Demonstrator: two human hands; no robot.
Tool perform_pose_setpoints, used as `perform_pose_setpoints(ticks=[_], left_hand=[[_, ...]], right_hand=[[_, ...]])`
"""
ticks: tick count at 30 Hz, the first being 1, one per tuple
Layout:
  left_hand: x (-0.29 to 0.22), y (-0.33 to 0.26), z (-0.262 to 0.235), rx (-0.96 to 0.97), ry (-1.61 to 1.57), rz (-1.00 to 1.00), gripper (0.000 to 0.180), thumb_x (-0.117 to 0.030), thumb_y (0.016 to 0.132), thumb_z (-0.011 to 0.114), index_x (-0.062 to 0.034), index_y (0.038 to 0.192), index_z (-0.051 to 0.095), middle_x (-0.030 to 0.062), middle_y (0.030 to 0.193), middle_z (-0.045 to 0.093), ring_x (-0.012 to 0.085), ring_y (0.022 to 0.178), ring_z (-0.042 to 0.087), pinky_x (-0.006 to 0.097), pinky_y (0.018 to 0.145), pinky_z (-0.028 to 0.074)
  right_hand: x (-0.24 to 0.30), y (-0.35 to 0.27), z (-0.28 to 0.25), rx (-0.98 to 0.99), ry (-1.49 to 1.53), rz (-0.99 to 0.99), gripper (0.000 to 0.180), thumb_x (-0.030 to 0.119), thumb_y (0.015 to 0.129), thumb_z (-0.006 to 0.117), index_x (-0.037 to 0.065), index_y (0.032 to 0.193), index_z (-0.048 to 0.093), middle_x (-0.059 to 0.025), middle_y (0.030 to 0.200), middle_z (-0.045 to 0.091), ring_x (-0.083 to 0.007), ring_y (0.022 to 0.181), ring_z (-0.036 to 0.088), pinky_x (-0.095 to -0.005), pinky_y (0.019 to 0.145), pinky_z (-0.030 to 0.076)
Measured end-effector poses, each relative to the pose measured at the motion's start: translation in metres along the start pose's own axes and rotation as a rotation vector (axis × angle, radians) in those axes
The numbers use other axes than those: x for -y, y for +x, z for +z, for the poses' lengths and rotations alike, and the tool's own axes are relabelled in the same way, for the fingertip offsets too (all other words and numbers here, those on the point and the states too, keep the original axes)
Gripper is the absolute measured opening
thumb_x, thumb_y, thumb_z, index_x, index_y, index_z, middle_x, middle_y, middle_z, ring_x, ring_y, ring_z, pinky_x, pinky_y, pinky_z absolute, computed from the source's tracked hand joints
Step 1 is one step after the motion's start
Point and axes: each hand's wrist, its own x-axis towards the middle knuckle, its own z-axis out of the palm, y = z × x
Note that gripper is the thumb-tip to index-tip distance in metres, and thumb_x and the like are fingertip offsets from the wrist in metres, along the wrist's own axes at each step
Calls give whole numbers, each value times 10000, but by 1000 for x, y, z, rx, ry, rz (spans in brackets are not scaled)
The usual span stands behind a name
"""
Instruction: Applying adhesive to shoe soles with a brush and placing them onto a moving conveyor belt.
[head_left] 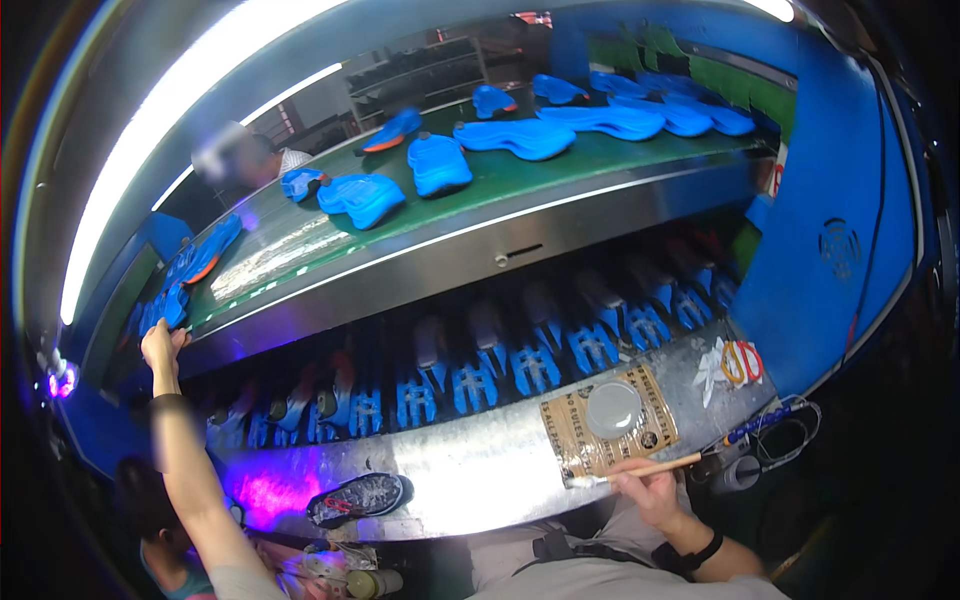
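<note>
- The left hand (160, 343) reaches far up at about 9 o'clock, arm stretched from the lower edge; its fingers curl over a blue sole piece (172, 305) at the near left end of the green conveyor belt (520, 185), gripping or touching it, which one I cannot tell
- More blue soles (438, 163) lie spread along the belt from 10 to 1 o'clock, some with orange edges
- Under the belt, a row of blue shoe forms (530, 365) runs across the middle on a lower track
- At 7 o'clock a dark shoe sole (360, 497) lies flat on the steel bench (480, 470), beside a patch of purple light
- Just right of centre, a round grey lid or dish (613, 408) sits on a brown printed card (600, 440) taped to the bench
- The right hand (650, 490) at 5 o'clock is closed in a pinch around a wooden-handled brush (640, 470), its pale bristle tip touching the card's lower left corner
- At 3 o'clock orange and red rubber bands (742, 362) rest on white cloth near the bench's far right end
</note>
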Motion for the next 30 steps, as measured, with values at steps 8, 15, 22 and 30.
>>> perform_pose_setpoints(ticks=[8,15,22,30], left_hand=[[-35,-179,-36,-452,911,712,371,-392,951,678,-31,870,650,54,731,654,196,620,647,350,644,517],[-45,-320,-19,-17,-78,430,320,-190,1028,525,-5,1253,657,150,1213,643,232,1077,631,340,947,509],[26,-477,34,654,-336,-117,337,-289,923,559,3,1045,676,110,923,703,198,821,668,317,785,535],[71,-614,32,1303,-925,-1006,854,-494,895,638,48,1482,337,296,1384,514,435,1253,554,552,1060,452]], right_hand=[[38,33,-28,-43,-536,-282,152,131,921,675,35,1034,709,-100,956,726,-162,876,689,-308,759,534],[56,69,-39,-140,-760,-323,153,165,896,654,25,922,711,-111,704,676,-210,620,664,-344,572,488],[44,74,-40,-135,-788,-275,149,191,891,657,53,904,712,-112,664,637,-182,571,609,-322,549,467],[38,54,-39,-104,-535,-290,142,114,937,654,14,1023,706,-8,806,661,-71,748,579,-241,654,457]])
